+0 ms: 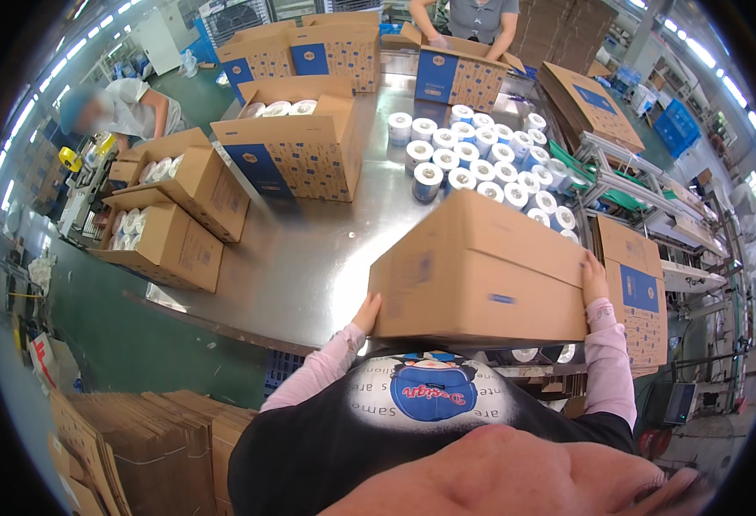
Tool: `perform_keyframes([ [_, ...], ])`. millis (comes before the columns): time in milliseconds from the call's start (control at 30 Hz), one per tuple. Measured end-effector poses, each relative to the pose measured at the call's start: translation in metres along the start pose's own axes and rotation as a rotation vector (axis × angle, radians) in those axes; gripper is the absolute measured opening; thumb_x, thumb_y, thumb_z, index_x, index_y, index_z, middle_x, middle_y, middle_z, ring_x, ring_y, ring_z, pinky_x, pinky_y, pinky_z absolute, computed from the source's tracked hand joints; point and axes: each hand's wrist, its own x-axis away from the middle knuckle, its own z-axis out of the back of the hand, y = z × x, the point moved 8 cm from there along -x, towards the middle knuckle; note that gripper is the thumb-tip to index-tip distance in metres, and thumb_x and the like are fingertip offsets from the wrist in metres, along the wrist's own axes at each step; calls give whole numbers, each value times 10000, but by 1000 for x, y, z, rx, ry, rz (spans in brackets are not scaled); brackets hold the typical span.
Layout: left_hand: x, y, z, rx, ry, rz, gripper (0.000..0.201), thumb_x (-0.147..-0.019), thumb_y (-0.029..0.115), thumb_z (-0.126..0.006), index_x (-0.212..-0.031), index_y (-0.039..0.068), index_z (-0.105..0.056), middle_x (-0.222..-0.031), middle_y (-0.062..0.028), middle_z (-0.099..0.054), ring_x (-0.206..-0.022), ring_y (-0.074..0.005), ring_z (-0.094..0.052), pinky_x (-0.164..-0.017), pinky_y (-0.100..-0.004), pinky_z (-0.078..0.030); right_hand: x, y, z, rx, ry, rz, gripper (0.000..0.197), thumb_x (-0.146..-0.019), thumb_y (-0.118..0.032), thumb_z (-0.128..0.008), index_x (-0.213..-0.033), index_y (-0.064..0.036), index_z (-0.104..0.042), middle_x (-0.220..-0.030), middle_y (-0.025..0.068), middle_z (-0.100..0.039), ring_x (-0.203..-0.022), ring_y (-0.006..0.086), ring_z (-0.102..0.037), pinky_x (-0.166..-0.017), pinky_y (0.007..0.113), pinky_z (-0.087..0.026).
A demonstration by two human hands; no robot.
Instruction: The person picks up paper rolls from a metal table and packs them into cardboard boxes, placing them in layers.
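Note:
A large brown cardboard box (481,284) sits at the near edge of the metal table, in front of my body, slightly blurred. Against its left end my left hand (367,313) is pressed, fingers partly hidden along the side. My right hand (594,279) grips the opposite end near the top corner. The box lies between both palms, its long side toward me and its upper flaps folded down. Just beyond it stand many white-and-blue wrapped rolls (484,169), upright and close together.
An open box of white rolls (296,146) stands left of centre, with two more filled boxes (171,236) at the table's left end. A co-worker's arms (502,34) reach into a box (459,77) across the table. Conveyor rails (644,193) run right; flattened cartons (154,447) are stacked lower left.

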Motion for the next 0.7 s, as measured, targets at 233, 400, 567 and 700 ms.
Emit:
perform_keyframes([
  [233, 63, 102, 84, 237, -203, 19, 585, -822, 238, -654, -1322, -20, -495, -1264, -127, -585, -1163, -226, -558, -1002, -361, -448, 70, 50, -70, -918, -281, -607, 699, -914, -608, -458, -1265, -8, -536, -1249, 179, -593, -1133, 252, -566, -943, 366, -440],
  [400, 145, 342, 68, 134, -366, -335, 650, -809, 234, -628, -1354, -55, -423, -1256, -138, -576, -1156, -235, -566, -984, -342, -455, 146, -99, -191, -1494, -542, -843, 697, -922, -619, -418, -1310, -49, -526, -1279, 145, -584, -1187, 231, -523, -987, 390, -394],
  [567, 85, 318, -33, -933, -450, -130, 461, -892, 304, -623, -1209, -26, -564, -1048, -118, -651, -914, -144, -576, -800, -310, -480, 127, -173, -193, -1442, -783, -523, 776, -918, -666, -368, -1446, -97, -381, -1410, 136, -467, -1328, 256, -371, -1064, 516, -244],
  [700, 60, 220, -126, -1132, -638, -194, 589, -860, 261, -602, -1335, -46, -440, -1026, -223, -666, -963, -297, -651, -831, -333, -504, 65, -284, -82, -1267, -556, -204, 705, -927, -524, -475, -1492, -148, -284, -1468, 98, -390, -1368, 267, -311, -1048, 515, -277],
])
